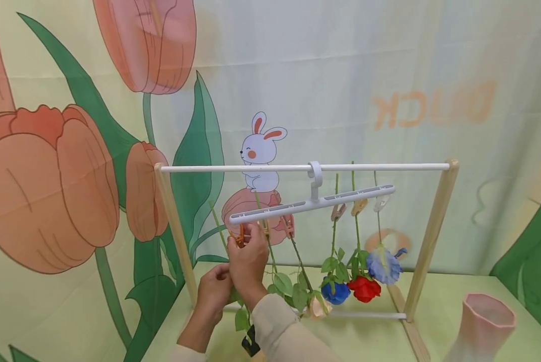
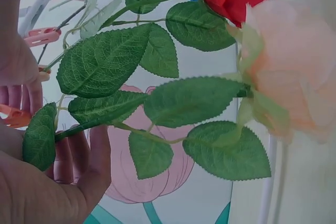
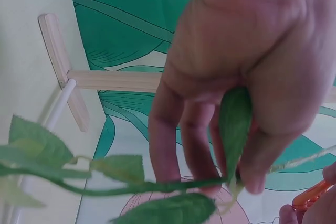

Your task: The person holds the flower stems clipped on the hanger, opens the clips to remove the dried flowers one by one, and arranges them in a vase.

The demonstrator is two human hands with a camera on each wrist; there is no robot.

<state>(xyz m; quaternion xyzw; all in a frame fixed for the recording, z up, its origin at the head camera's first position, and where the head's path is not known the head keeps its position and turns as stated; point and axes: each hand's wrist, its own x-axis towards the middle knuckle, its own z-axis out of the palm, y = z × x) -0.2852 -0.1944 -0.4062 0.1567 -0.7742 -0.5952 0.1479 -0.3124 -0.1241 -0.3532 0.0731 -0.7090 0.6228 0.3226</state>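
The left hand (image 1: 213,294) has its fingers curled in a pinch on a green flower stem (image 2: 79,128); the right hand (image 1: 249,259) pinches an orange clip (image 1: 239,239). The stem stands below the left end of a grey hanger (image 1: 314,203). It appears light and springy, artificial; best held on bare stem above the serrated, veined leaves (image 2: 194,100), sparing the soft petals. Whether the blurred peach bloom (image 2: 294,66) ends this stem is uncertain. Outward: clipped fabric-like blooms, red (image 1: 364,290) and blue (image 1: 335,292); a smooth white rail (image 1: 388,167); pale wooden posts (image 1: 433,241); a flared pink vase (image 1: 482,332) on the worktop (image 1: 356,334).
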